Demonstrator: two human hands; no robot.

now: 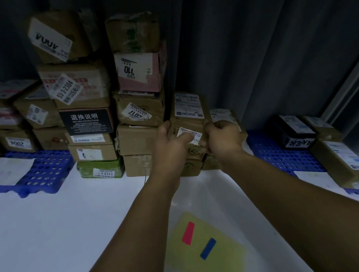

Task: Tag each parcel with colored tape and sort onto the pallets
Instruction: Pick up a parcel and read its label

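Both my hands grip a brown cardboard parcel (pixel 187 121) with white labels, at the right end of the stack of parcels (pixel 87 114). My left hand (pixel 170 141) holds its left side, thumb across the front label. My right hand (pixel 223 138) curls round its right edge. On the white table near me lies a yellow sheet (pixel 208 250) carrying a red tape strip (pixel 188 233) and a blue tape strip (pixel 208 248). A blue pallet (pixel 44 170) lies at the left, another blue pallet (pixel 287 155) at the right.
Brown parcels (pixel 17 121) stand on the left pallet beside a white paper (pixel 7 170). The right pallet holds a black box (pixel 293 130), a long brown box (pixel 340 161) and a paper. A dark curtain (pixel 252 39) hangs behind.
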